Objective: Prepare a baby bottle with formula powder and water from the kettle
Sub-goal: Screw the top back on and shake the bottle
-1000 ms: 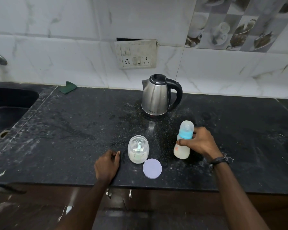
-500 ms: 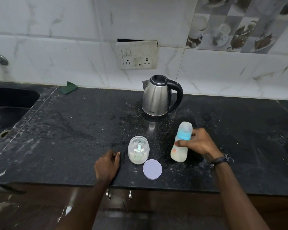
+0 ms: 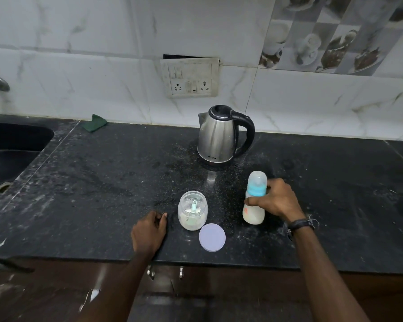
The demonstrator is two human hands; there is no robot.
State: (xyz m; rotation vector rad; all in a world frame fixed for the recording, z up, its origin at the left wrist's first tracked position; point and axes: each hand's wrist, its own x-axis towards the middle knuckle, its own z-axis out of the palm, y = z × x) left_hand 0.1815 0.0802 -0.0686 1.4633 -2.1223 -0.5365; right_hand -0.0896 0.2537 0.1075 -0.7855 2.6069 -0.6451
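My right hand (image 3: 276, 201): grip wrapped round bottle (image 3: 254, 206) at mid-body, thumb in front, fingers behind, to keep it steady. Bottle upright on table (image 3: 102, 182), right of centre, near front edge; cap on, milky mix inside, so likely filled and closed. My left hand (image 3: 149, 231): resting at front edge, fingers loosely curled, holding nothing; likely bracing. Jar (image 3: 193, 210) just right of it, open, scoop inside; lid (image 3: 212, 237) flat beside jar, kept handy for closing. Kettle (image 3: 219, 140) toward back edge, well apart from bottle.
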